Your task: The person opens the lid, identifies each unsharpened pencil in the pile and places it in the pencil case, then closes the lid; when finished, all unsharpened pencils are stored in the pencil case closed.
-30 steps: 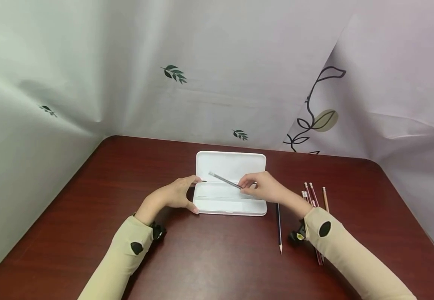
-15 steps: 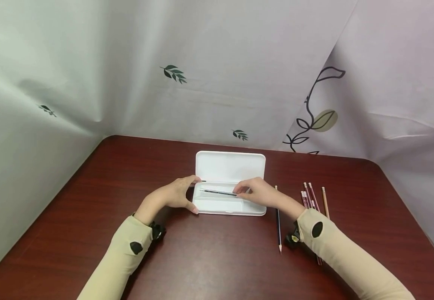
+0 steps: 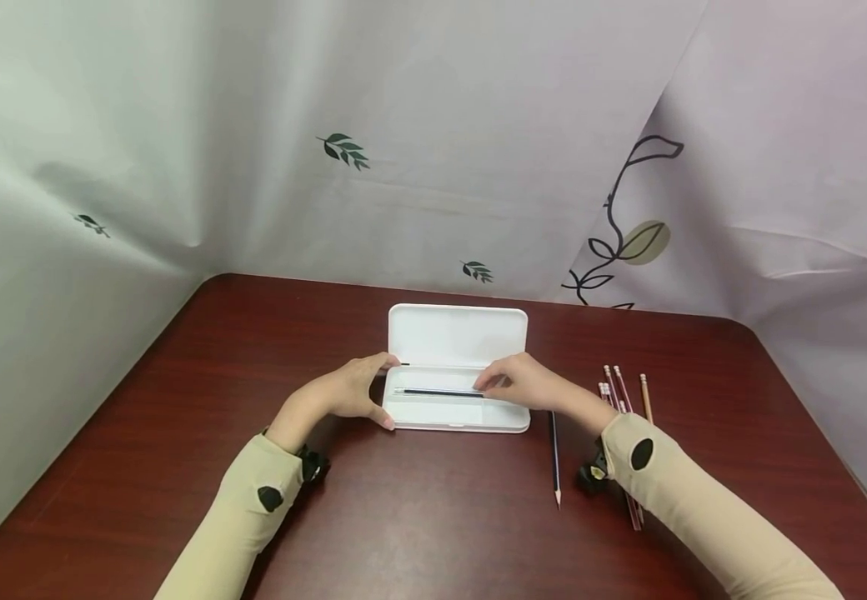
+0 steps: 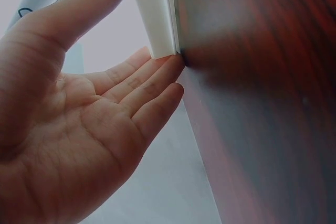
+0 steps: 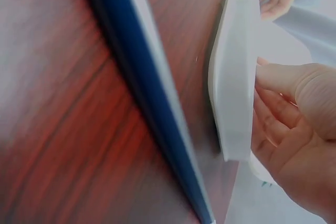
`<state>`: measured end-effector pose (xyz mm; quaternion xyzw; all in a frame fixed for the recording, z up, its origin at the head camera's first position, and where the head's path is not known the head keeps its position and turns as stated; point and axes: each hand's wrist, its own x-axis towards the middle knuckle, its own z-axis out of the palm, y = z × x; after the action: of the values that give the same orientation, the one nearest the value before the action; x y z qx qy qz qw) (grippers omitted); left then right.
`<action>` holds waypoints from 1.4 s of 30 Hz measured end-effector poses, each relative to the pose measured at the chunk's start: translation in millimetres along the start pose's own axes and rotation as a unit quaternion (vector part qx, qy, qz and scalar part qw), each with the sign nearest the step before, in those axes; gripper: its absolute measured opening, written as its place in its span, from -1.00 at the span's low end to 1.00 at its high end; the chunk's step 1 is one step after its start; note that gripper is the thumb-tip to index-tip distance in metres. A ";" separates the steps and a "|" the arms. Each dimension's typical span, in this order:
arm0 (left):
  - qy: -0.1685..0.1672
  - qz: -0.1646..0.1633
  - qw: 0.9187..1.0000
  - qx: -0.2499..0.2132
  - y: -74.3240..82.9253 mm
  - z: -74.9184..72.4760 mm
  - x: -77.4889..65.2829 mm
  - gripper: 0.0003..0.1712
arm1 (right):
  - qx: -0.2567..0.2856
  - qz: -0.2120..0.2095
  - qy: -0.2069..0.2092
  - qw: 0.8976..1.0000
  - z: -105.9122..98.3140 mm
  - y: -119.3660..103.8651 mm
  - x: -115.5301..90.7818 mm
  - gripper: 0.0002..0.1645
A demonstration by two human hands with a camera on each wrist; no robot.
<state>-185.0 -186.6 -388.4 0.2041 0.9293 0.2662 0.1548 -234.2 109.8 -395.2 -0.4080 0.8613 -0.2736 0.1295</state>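
Observation:
An open white pencil case point(image 3: 458, 335) stands on the table, lid raised at the back. My left hand point(image 3: 347, 388) holds its left end, thumb at the front corner and fingers at the back corner; in the left wrist view the fingertips touch the case's end. A dark pencil point(image 3: 441, 392) with a pale end lies lengthwise over the case's inside, close along the divider. My right hand point(image 3: 527, 383) pinches its right part between thumb and fingers. In the right wrist view, the case wall point(image 5: 236, 77) hides those fingertips.
A dark blue pencil point(image 3: 556, 458) lies on the table right of the case, tip toward me. Several reddish pencils point(image 3: 623, 390) and a tan pencil point(image 3: 646, 400) lie farther right, partly under the right forearm. A patterned white curtain point(image 3: 418, 167) hangs behind the table.
The right hand has lowered the pencil from a slanted position above the case to lie nearly level along its inside. The left hand has stayed at the case's left end.

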 end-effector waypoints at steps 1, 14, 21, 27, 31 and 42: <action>0.000 0.001 1.000 -0.001 -0.2 0.2 0.1 0.03 | 0.000 -0.001 0.004 1.000 -1.1 0.9 -2.0 -0.84; 0.003 0.016 1.000 0.001 -2.7 -0.1 0.9 0.00 | 0.010 0.057 0.082 0.995 -22.8 15.2 -45.2 -0.71; 0.003 0.020 1.000 0.001 -4.1 0.5 2.8 0.00 | -0.003 0.084 0.092 0.992 -28.0 28.5 -77.8 -0.73; 0.004 0.018 1.000 -0.004 -2.7 1.3 2.7 0.01 | -0.017 0.096 0.105 0.990 -32.2 34.7 -106.4 -0.74; 0.007 0.021 1.000 -0.002 -2.7 1.0 2.2 0.01 | -0.006 0.110 0.107 0.988 -32.9 36.8 -120.3 -0.74; 0.005 0.022 1.000 -0.002 -2.1 0.9 2.4 -0.01 | -0.031 0.120 0.153 0.980 -25.4 40.7 -150.9 -0.75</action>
<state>-187.3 -186.7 -390.8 0.2233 0.9247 0.2724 0.1447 -175.6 256.9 -397.9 -0.2583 0.9218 -0.2887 0.0153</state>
